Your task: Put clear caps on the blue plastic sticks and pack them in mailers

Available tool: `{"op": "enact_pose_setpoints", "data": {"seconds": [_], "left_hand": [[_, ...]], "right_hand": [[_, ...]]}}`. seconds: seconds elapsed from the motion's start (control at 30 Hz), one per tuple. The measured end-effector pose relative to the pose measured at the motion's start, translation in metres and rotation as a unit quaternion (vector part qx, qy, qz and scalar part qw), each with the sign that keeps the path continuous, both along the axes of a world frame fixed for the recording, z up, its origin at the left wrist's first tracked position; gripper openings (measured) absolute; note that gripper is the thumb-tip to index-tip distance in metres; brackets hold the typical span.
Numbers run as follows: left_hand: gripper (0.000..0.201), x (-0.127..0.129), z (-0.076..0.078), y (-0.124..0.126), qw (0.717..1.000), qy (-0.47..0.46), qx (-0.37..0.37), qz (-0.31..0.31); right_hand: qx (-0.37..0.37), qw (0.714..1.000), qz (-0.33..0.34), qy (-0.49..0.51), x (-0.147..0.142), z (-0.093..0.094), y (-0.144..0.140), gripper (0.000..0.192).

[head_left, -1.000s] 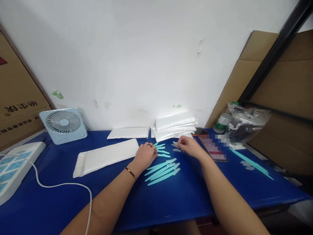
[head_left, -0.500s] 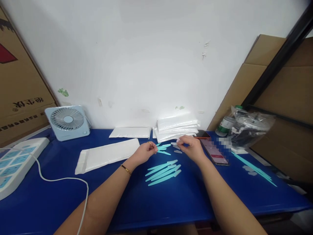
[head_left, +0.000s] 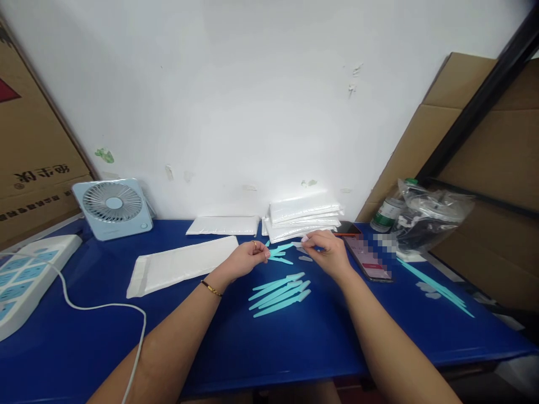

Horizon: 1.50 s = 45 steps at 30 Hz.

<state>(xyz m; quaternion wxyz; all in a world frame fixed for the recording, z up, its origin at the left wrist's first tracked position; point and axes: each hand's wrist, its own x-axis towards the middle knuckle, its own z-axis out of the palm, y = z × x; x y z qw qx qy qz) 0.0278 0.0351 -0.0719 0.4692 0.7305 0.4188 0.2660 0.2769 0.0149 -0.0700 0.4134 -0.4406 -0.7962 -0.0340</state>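
Note:
My left hand point(head_left: 250, 256) is closed in a pinch on the handle of a turquoise eyebrow razor point(head_left: 283, 247), its blade end toward the right. Other turquoise razors lie under and beside those fingertips. Opposite it, my right hand point(head_left: 327, 251) pinches a small translucent blade cap point(head_left: 304, 239), mostly hidden by the fingers. The razor's tip is close to the cap; whether they touch I cannot tell. Loose caps point(head_left: 305, 258) lie below my right fingertips. Nearer to me, several razors with caps on their ends point(head_left: 280, 295) lie side by side on the blue table point(head_left: 320, 342).
White padded mailers point(head_left: 303, 210) are stacked against the wall, with a flat mailer point(head_left: 181, 265) on the left. A phone point(head_left: 370, 261), a bottle point(head_left: 386, 215) and more turquoise razors point(head_left: 438, 289) are at the right. A fan point(head_left: 113, 207), power strip point(head_left: 25, 280) and white cable point(head_left: 105, 307) occupy the left.
The razor in my left hand has tilted slightly upward, its tip nearer to the right fingertips. The whole view has shifted a little. The row of razors lies as before.

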Motion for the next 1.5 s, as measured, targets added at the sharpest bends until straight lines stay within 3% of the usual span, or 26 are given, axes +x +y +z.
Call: {"op": "enact_pose_setpoints", "data": {"seconds": [0.27,0.47,0.7,0.83,0.9,1.03,1.2,1.33,1.5], "left_hand": [[0.032,-0.003,0.0,0.002,1.0,0.002,-0.003,-0.014],[0.034,-0.006,-0.001,0.003,1.0,0.005,0.0,-0.011],[0.029,-0.002,0.003,-0.001,0.999,-0.006,-0.006,-0.035],[0.023,0.001,0.005,-0.006,0.998,0.04,-0.01,-0.053],[0.022,0.002,0.005,-0.01,0.994,0.098,0.023,-0.051],[0.02,0.007,-0.006,-0.013,0.964,0.211,0.156,-0.029],[0.026,0.019,-0.025,-0.007,0.909,0.289,0.299,-0.001],[0.024,0.026,-0.031,-0.001,0.877,0.345,0.333,0.01],[0.015,0.027,-0.03,0.002,0.879,0.348,0.323,0.038]], "right_hand": [[0.02,1.0,0.009,-0.01,-0.002,0.002,-0.002,0.019],[0.016,1.0,-0.021,0.007,0.001,0.003,-0.002,0.018],[-0.004,0.999,0.054,-0.008,-0.015,0.001,-0.006,0.019],[-0.049,0.995,0.082,-0.026,-0.014,0.001,-0.005,0.016],[-0.097,0.994,0.044,-0.039,-0.003,0.0,0.001,0.017],[-0.191,0.978,-0.055,-0.058,0.023,-0.008,0.014,0.019],[-0.255,0.956,-0.076,-0.123,0.028,-0.02,0.019,0.01],[-0.275,0.947,-0.072,-0.148,0.019,-0.019,0.014,0.006],[-0.311,0.943,-0.025,-0.114,0.012,-0.014,0.011,0.01]]}}
